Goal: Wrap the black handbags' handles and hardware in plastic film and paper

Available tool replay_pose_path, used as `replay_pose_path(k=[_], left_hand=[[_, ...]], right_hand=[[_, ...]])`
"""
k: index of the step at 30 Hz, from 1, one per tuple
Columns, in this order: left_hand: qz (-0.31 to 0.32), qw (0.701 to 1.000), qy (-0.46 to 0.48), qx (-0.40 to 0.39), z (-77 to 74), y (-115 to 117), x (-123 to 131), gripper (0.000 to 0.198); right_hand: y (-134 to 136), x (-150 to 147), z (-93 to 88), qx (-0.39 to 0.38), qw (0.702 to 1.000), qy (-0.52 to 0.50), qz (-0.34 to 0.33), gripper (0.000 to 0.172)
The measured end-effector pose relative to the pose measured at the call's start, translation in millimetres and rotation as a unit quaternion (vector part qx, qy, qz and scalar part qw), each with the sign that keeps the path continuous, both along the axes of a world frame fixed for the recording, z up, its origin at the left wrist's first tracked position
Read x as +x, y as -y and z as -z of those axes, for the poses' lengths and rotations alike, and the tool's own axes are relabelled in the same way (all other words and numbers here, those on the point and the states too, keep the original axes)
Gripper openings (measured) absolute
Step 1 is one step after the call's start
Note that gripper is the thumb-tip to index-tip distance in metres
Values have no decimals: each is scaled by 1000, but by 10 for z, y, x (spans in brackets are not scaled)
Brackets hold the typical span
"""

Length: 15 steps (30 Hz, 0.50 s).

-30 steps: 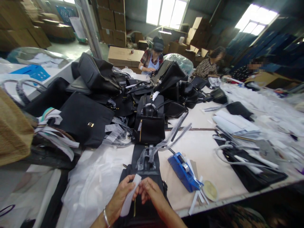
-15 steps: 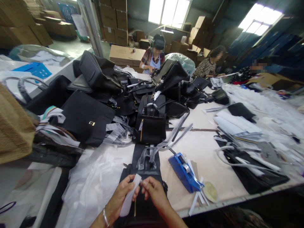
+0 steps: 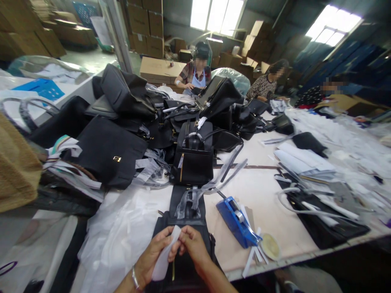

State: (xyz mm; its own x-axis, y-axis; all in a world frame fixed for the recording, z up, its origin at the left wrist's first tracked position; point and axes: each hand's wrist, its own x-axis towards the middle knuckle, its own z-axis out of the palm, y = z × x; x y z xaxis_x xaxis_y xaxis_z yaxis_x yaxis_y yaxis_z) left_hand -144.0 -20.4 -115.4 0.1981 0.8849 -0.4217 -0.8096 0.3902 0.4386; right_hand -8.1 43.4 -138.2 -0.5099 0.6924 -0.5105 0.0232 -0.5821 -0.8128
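My left hand [image 3: 154, 250], with a metal bangle at the wrist, is closed around a white translucent strip [image 3: 164, 260] of paper or thin foam. My right hand [image 3: 194, 246] is pinched close against the left fingertips, beside the strip's upper end; what it grips, if anything, is too small to make out. Beneath both hands lies a black backpack [image 3: 180, 268] with a gold zip, its straps [image 3: 189, 201] wrapped in clear plastic. A second black backpack [image 3: 194, 162] stands just beyond it.
A blue tape dispenser [image 3: 236, 221] sits right of my hands, near white strips and a round tape roll [image 3: 270, 246]. White wrapping sheets [image 3: 122, 232] lie to the left. Piled black bags [image 3: 128, 93] cover the table's far part. Several people work across the table.
My right hand has moved slightly left and closer to my left hand, so the fingertips now meet. The white strip has shifted slightly left. Across the table, a person's hands have moved.
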Motion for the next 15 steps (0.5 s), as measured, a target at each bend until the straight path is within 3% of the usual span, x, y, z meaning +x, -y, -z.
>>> replay_pose_path(k=[10,13,15], left_hand=[[33,998,-1,-49,-65,28,4,13],[72,994,-28,-73,48,-25,-39,23],[97,991,-47,-84,120,-75,-53,34]], right_hand=[[53,-139,87,-37,995,-22,95,52],[47,-117,116,-24,996,11,80,44],[49,-23,78,35,998,36,35,35]])
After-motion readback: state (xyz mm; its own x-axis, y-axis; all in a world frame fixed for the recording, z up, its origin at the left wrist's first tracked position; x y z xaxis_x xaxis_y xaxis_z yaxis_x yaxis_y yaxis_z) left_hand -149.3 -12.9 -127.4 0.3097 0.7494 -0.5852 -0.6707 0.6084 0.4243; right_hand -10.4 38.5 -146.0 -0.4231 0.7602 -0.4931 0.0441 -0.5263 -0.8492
